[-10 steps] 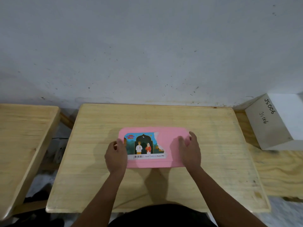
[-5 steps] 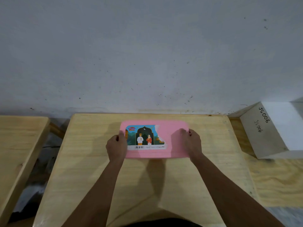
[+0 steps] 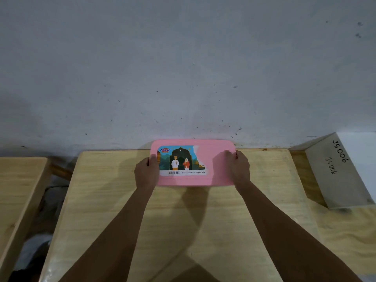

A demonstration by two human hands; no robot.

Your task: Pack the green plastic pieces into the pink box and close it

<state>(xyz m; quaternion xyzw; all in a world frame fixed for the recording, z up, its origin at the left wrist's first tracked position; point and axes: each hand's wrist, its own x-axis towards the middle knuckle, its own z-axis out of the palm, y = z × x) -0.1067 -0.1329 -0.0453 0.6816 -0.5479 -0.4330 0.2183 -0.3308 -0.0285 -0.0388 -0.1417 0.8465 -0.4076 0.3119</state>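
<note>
Where the far edge of the wooden table (image 3: 264,200) met the wall (image 3: 183,68), you held the closed pink box (image 3: 215,159), left hand (image 3: 146,173) clamped on its left end, right hand (image 3: 240,169) on its right end; a white block (image 3: 333,176) sat well apart to the right

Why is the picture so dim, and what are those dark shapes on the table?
Head view: dim, even light, no glare; the dark shapes on the wooden table are soft shadows of the arms and the pink box, gripped by the left hand and right hand; its label is in focus.
</note>
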